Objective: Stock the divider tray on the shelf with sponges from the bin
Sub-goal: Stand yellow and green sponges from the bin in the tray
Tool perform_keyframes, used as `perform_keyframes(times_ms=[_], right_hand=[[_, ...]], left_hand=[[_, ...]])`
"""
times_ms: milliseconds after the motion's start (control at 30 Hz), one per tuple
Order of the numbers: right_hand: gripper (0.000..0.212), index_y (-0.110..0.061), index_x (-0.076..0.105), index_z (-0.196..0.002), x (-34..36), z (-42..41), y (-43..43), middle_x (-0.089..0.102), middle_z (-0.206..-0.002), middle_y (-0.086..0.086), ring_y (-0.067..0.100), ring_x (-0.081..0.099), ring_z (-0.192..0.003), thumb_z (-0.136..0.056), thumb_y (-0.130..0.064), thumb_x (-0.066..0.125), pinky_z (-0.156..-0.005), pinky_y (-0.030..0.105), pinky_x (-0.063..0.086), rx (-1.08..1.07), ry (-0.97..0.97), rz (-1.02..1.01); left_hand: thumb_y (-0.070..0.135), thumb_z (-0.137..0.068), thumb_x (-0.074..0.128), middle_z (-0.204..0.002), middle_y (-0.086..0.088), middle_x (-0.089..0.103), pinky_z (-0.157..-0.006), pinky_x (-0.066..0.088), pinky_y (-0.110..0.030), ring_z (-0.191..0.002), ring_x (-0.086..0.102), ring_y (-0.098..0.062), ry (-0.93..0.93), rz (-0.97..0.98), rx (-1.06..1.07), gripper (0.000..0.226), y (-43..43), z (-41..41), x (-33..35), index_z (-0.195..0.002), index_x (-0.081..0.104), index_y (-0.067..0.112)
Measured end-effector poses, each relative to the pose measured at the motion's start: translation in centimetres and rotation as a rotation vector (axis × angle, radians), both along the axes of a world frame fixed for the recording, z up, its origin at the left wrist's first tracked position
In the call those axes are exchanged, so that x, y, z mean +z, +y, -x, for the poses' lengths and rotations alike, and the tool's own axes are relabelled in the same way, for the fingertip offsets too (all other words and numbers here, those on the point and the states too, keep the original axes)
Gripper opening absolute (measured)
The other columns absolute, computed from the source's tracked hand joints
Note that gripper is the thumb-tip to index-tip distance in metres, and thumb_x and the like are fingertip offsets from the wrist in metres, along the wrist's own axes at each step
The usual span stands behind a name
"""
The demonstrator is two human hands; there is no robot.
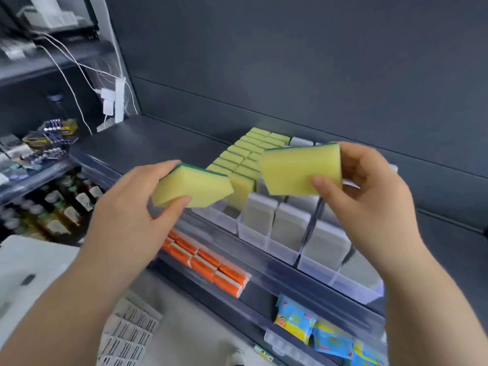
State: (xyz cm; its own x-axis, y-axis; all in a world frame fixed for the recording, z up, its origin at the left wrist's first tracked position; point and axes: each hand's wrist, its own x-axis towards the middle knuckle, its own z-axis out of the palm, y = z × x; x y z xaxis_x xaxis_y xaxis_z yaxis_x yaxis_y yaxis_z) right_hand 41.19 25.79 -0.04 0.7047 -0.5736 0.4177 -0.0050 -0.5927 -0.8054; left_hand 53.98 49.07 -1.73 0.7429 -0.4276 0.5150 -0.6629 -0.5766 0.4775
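My left hand [137,207] grips a yellow sponge with a green scouring side [192,188], held tilted just left of the tray's front. My right hand [367,191] grips a second yellow and green sponge [298,170] above the clear divider tray [280,250] on the dark shelf. Two rows of yellow sponges [245,157] stand upright in the tray's left lanes, reaching to the back. Grey sponges [287,225] fill the lanes to the right. The bin is only partly seen as a white perforated crate [126,334] at the bottom.
The shelf below holds orange packs [208,265] and blue packets [324,334]. Bottles [60,207] and small goods sit on shelves at the left. White cables and a power strip [116,101] hang at the back left. The shelf surface [148,143] left of the tray is bare.
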Motion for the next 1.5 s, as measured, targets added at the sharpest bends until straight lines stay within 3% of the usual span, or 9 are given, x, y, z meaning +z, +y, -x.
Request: perform_keyframes(times_ms=[167,400,633,867,1100,1167,1267,1367,1500], right_hand=[[0.037,-0.048,0.05,-0.099,0.4,-7.4,0.4,0.061,-0.095,-0.027,0.0,0.06,-0.09,-0.079,-0.022,0.068,-0.079,0.01,0.046,0.028,0.093,0.062],[0.045,-0.025,0.056,-0.124,-1.7,-13.5,3.4,0.057,-0.111,-0.015,0.002,0.054,-0.1,-0.081,-0.023,0.068,-0.09,0.014,0.042,-0.024,0.276,0.172],[0.046,-0.025,0.056,-0.126,-4.2,-17.7,7.0,0.047,-0.109,-0.015,-0.004,0.042,-0.093,-0.082,-0.022,0.069,-0.082,-0.006,0.027,-0.218,0.438,0.222],[0.048,-0.022,0.055,-0.128,-5.7,-20.2,9.1,0.048,-0.112,-0.01,0.003,0.043,-0.086,-0.083,-0.016,0.068,-0.076,-0.007,0.024,-0.304,0.537,0.271],[0.049,-0.022,0.047,-0.135,-6.8,-22.3,9.5,0.047,-0.124,-0.003,0.015,0.047,-0.112,-0.088,-0.017,0.061,-0.09,0.016,0.034,-0.267,0.658,0.278],[0.049,-0.02,0.051,-0.132,-7.3,-22.6,9.7,0.05,-0.121,-0.001,0.019,0.05,-0.111,-0.085,-0.016,0.064,-0.09,0.026,0.043,-0.261,0.701,0.307],[0.045,-0.013,0.065,-0.108,-8.3,-22.7,9.4,0.063,-0.098,0.004,0.028,0.061,-0.09,-0.066,-0.013,0.081,-0.069,0.039,0.055,-0.262,0.711,0.512],[0.037,-0.015,0.067,-0.089,-9.5,-22.8,9.2,0.065,-0.087,0.001,0.026,0.061,-0.079,-0.057,-0.017,0.086,-0.066,0.034,0.05,-0.266,0.715,0.714],[0.03,-0.015,0.067,-0.089,-11.0,-22.9,9.6,0.064,-0.093,0.001,0.025,0.059,-0.08,-0.061,-0.011,0.079,-0.065,0.032,0.044,-0.257,0.691,0.788]], left_hand=[[0.017,-0.078,0.071,-0.107,0.011,0.052,-0.084,0.024,0.005,-0.091,0.043,0.003,-0.014,-0.001,0.034,0.049,0.8,-7.2,-0.1,-0.124,0.057,0.017],[0.017,-0.077,0.072,-0.105,0.013,0.053,-0.081,0.031,-0.001,-0.09,0.05,-0.003,0.067,0.029,-0.106,0.049,0.4,-15.7,-2.0,-0.124,0.057,0.02],[0.011,-0.075,0.075,-0.107,0.01,0.057,-0.086,0.037,-0.008,-0.093,0.051,-0.004,0.079,-0.007,-0.433,0.049,-0.1,-23.4,-3.6,-0.121,0.059,0.015],[0.023,-0.076,0.066,-0.108,0.009,0.058,-0.086,0.03,-0.001,-0.094,0.05,-0.002,0.101,-0.027,-0.626,0.046,-0.4,-27.0,-5.4,-0.121,0.06,0.016],[0.012,-0.074,0.076,-0.106,0.012,0.057,-0.082,0.032,0.001,-0.088,0.044,0.004,0.088,-0.06,-0.694,0.052,-0.8,-28.6,-5.4,-0.122,0.059,0.017],[0.012,-0.073,0.076,-0.107,0.014,0.056,-0.075,0.034,0.001,-0.085,0.045,0.007,0.089,-0.06,-0.699,0.053,-0.8,-28.9,-5.3,-0.123,0.059,0.019],[0.015,-0.075,0.076,-0.109,0.013,0.057,-0.074,0.035,0.0,-0.086,0.047,0.007,0.087,-0.049,-0.699,0.052,-0.8,-29.5,-5.5,-0.123,0.058,0.02],[0.024,-0.077,0.068,-0.109,0.014,0.055,-0.08,0.032,0.001,-0.094,0.049,0.001,0.07,-0.028,-0.703,0.047,-0.8,-30.0,-5.5,-0.123,0.058,0.02],[0.03,-0.076,0.064,-0.109,0.011,0.058,-0.081,0.033,-0.001,-0.095,0.051,-0.001,0.079,-0.05,-0.728,0.048,-0.9,-30.0,-5.6,-0.124,0.057,0.021]])
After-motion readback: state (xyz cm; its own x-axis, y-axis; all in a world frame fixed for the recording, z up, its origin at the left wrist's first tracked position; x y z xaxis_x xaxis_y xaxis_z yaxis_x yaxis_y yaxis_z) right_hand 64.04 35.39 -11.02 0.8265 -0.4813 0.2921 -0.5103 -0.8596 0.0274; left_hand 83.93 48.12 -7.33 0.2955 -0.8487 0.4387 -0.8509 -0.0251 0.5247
